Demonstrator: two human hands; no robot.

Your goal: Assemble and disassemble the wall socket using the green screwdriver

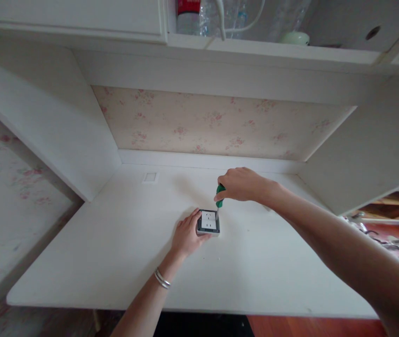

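right hand (pixel 240 184): fingers wrapped round green-handled screwdriver (pixel 219 203), tip at right side of power socket (pixel 208 221). left hand (pixel 186 235): fingers gripping the socket's left and near sides, socket face up on white tabletop (pixel 115 262). silver bracelet (pixel 162 278) on left wrist. square white frame (pixel 150 181) farther back, left. floral wallpaper (pixel 213 121) behind.

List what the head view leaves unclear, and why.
Head view throughout:
Green screwdriver handle: partly hidden by the right hand.
Thin metal tip: too small and blurred to place.
Black-and-white rectangular socket box: left side partly covered by the left hand.
Tiny specks on the white table: too small to identify.
Red-and-grey cylindrical container: top cut off by the picture's edge.
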